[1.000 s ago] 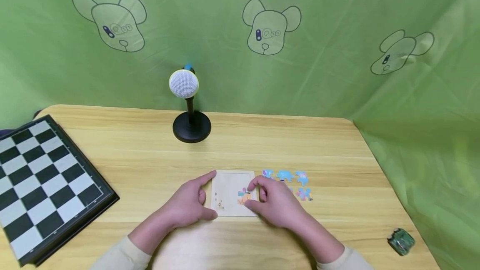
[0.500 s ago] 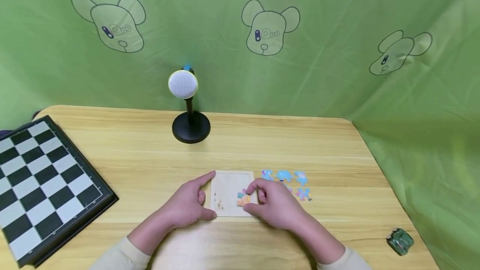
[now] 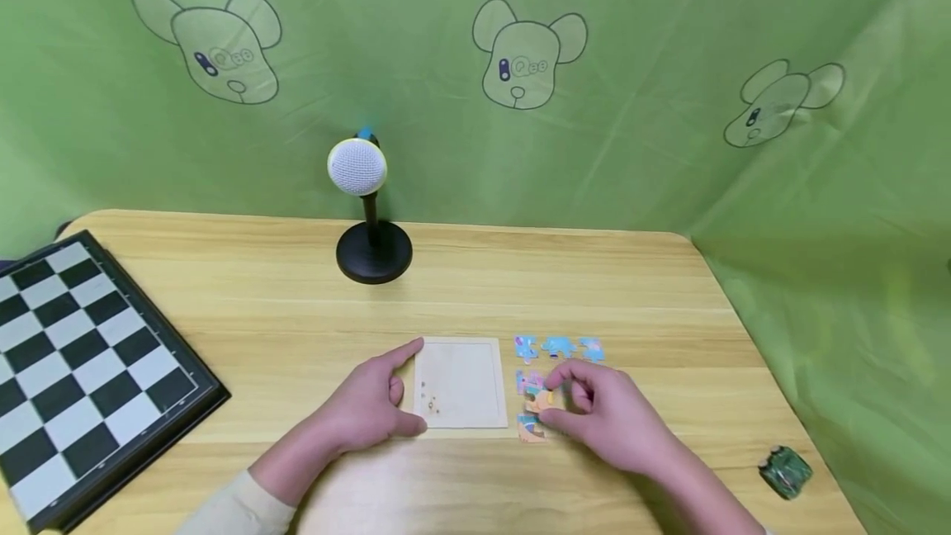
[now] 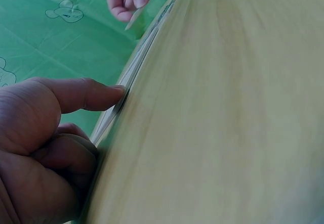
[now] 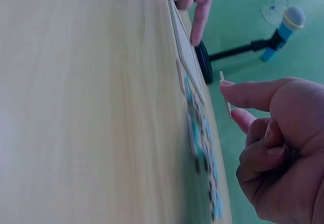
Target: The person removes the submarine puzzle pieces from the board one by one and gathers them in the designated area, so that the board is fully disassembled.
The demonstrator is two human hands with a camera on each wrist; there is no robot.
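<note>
My left hand [image 3: 369, 403] rests at the left side of a pale puzzle tray [image 3: 464, 378]. Its straight index finger and thumb press the tray's two left corners, while the other fingers are folded in. Between thumb and index finger, my right hand [image 3: 612, 411] pinches an orange puzzle piece [image 3: 538, 400], seen edge-on as a thin puzzle piece [image 5: 226, 95] in the right wrist view, raised off the table. Below the held piece lie a pink puzzle piece [image 3: 524, 381] and an orange and blue puzzle piece [image 3: 531, 429]; my right hand hides part of this group.
Blue puzzle pieces [image 3: 559, 346] form a row right of the tray's top. A microphone [image 3: 358, 168] on a black stand [image 3: 374, 254] rises behind. At the left lies a chessboard [image 3: 96, 362]; at the right edge, a small dark green object [image 3: 785, 472]. A green curtain [image 3: 416, 64] closes the back.
My right hand has moved right from the tray, carrying the pinched puzzle piece over the other pieces. The tray's lower right is now bare. My left hand keeps its place at the tray.
</note>
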